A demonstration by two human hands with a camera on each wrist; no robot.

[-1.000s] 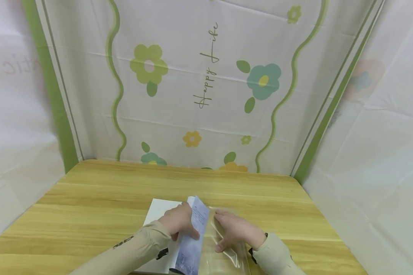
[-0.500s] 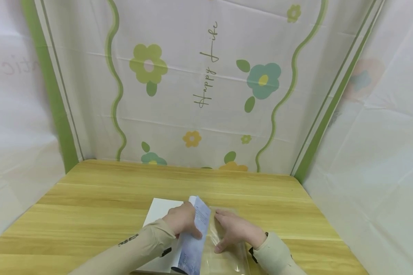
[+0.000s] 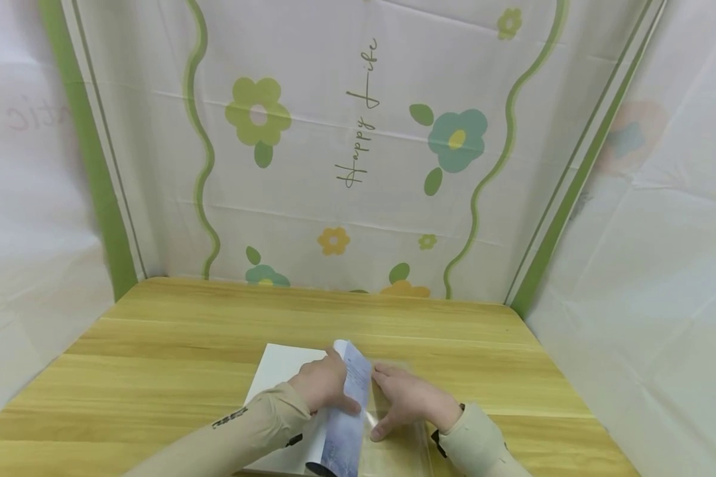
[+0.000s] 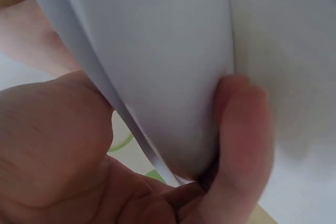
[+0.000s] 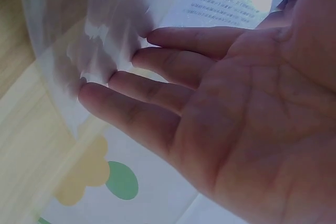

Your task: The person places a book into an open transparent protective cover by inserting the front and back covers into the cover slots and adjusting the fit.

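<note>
Since the earlier frames, the left hand [image 3: 323, 385] and the thin blue-violet printed paper cover, bent into a long roll [image 3: 345, 437], have been shifting toward three o'clock, narrowing the gap to the right hand [image 3: 410, 399], which is staying in about the same spot. In the head view, the left hand is gripping the cover, its thumb resting on the printed face; the roll is running from one o'clock of that hand down to five, showing a dark inner side at its lower end. A flat white rectangular page [image 3: 279, 368] is lying at ten o'clock of the left hand, on the yellow wood-grain table [image 3: 155, 364]. At three o'clock of the left hand, the right hand is spreading thumb and fingers apart, holding nothing and resting on a clear, glossy plastic sheet [image 3: 394, 457], which is reaching toward six o'clock. In the left wrist view, a finger is hooking round the bend's white reverse at four o'clock, while the palm is filling seven to nine. In the right wrist view, the fingers are stretching nearly straight toward ten o'clock, their tips touching the reflecting plastic; lines of small print are showing at one o'clock.
</note>
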